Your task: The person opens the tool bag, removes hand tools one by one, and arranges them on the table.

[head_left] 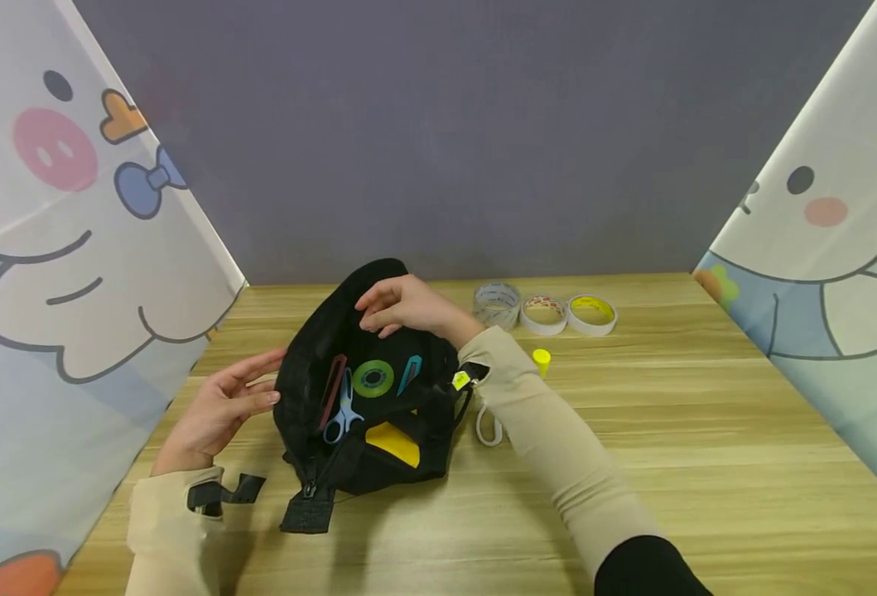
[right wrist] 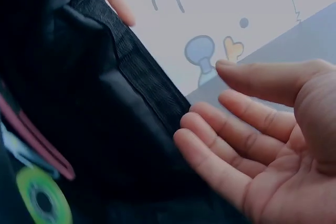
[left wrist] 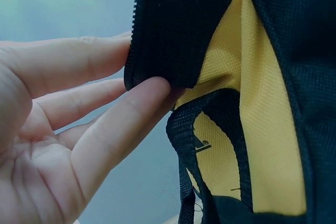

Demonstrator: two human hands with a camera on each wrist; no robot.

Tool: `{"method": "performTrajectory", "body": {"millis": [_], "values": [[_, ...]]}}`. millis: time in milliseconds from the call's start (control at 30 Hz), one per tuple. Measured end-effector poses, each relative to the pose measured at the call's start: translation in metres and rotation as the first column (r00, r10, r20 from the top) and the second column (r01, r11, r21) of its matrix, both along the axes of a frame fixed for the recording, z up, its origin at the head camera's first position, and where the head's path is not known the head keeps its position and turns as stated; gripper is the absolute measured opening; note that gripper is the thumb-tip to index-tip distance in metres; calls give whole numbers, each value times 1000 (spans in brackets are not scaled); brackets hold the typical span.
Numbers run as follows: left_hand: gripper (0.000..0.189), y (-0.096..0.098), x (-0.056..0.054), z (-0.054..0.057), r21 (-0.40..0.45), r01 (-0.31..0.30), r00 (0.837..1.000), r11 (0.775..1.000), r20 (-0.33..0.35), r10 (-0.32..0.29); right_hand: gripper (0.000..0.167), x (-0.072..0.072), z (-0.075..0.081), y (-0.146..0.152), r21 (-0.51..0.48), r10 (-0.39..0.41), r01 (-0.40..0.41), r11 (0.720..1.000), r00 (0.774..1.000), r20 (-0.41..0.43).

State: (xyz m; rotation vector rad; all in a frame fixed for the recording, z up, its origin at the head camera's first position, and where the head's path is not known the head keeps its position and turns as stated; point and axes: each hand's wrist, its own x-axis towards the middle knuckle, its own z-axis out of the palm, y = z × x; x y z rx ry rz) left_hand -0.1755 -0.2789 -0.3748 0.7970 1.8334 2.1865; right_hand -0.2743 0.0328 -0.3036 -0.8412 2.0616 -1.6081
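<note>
A black zippered bag (head_left: 386,476) with yellow fabric stands open on the table. My left hand (head_left: 222,406) pinches its left rim, thumb on one face of the zip edge (left wrist: 157,51) and fingers behind it. Over the bag's mouth, my right hand (head_left: 408,306) holds nothing; its fingers are loosely bent, with fingertips near the dark rim (right wrist: 152,93) in the right wrist view. Inside lie light-blue scissors (head_left: 344,414), a green tape roll (head_left: 387,377), a long red item (head_left: 331,391) and a teal item (head_left: 410,374) resembling a cutter.
Behind my right forearm stand a clear tape roll (head_left: 496,319), a white roll (head_left: 544,328) and a yellow-lined roll (head_left: 593,329) in a row. Nearer are a yellow-capped item (head_left: 542,359) and a white ring (head_left: 490,440), both partly hidden. A grey wall closes the table's back.
</note>
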Motion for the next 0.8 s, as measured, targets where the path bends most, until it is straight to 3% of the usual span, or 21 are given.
{"method": "performTrajectory", "body": {"millis": [133,233,467,633,800], "values": [[58,0,-1,0,7,1,1000,1000,-5,-1,31,-7,-9,-21,12,-6,4,1000,993,116],[58,1,-1,0,13,0,1000,1000,-2,0,30,-12,-17,-34,48,-27,17,999,975,219],[58,2,-2,1,3,-21,1000,1000,6,21,28,-18,-42,-56,-1,-68,77,997,891,450],[59,0,0,-1,-10,-39,999,999,-5,39,22,-14,-66,-63,-9,-110,134,991,846,522],[59,-1,-1,-2,7,-33,999,999,-33,33,16,-11,-84,-68,54,-113,100,994,838,533]]}}
